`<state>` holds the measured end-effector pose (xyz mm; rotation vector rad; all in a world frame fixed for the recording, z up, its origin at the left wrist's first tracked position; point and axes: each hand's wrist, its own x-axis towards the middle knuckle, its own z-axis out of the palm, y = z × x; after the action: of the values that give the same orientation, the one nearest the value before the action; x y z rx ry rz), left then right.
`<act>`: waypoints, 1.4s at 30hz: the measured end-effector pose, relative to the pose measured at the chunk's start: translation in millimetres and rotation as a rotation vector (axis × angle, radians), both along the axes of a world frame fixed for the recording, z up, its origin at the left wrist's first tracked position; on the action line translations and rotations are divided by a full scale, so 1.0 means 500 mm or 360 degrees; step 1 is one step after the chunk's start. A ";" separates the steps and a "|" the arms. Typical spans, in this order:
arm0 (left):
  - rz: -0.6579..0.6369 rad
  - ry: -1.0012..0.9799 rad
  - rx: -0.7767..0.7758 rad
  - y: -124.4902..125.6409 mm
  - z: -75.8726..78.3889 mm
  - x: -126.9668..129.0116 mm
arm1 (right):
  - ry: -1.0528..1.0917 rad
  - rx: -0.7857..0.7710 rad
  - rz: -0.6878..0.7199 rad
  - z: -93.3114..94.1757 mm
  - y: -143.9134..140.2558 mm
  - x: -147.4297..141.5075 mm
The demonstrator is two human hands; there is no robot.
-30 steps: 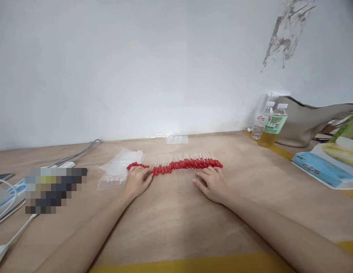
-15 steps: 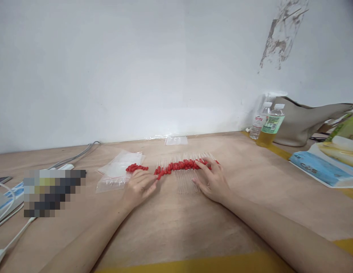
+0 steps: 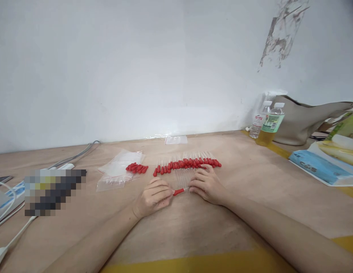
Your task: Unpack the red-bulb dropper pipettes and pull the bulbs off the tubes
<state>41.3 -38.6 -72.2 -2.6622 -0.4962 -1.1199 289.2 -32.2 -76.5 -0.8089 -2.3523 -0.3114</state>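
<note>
Left hand (image 3: pixel 154 196) pinches the red bulb (image 3: pixel 178 192) of one dropper, lying left–right between both hands on the table (image 3: pixel 250 197). Right hand (image 3: pixel 206 185) fingertips close on its glass end, apparently; tube hard to see. Dropper row (image 3: pixel 188 164) lies just beyond.

Both hands (image 3: pixel 179 189) pinch one red-capped dropper (image 3: pixel 179 191).

Wooden table (image 3: pixel 250 197) — droppers (image 3: pixel 188 163), bags (image 3: pixel 119 168), bottles (image 3: pixel 269 123).
</note>
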 end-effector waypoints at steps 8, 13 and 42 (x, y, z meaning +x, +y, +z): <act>0.0283 0.0024 -0.0230 -0.013 0.011 0.030 | 0.0041 -0.0020 -0.0020 0.002 -0.008 -0.018; 0.0350 0.0168 -0.0199 -0.003 0.000 0.044 | 0.0083 -0.0019 0.0022 -0.002 -0.011 -0.032; 0.0571 0.0336 -0.0528 -0.015 0.018 0.004 | 0.0086 0.0266 0.0060 -0.005 0.004 0.021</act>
<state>43.2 -45.9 -63.4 -2.7563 -1.1468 -0.6939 299.5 -30.2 -79.1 -0.6840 -2.2536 -0.4580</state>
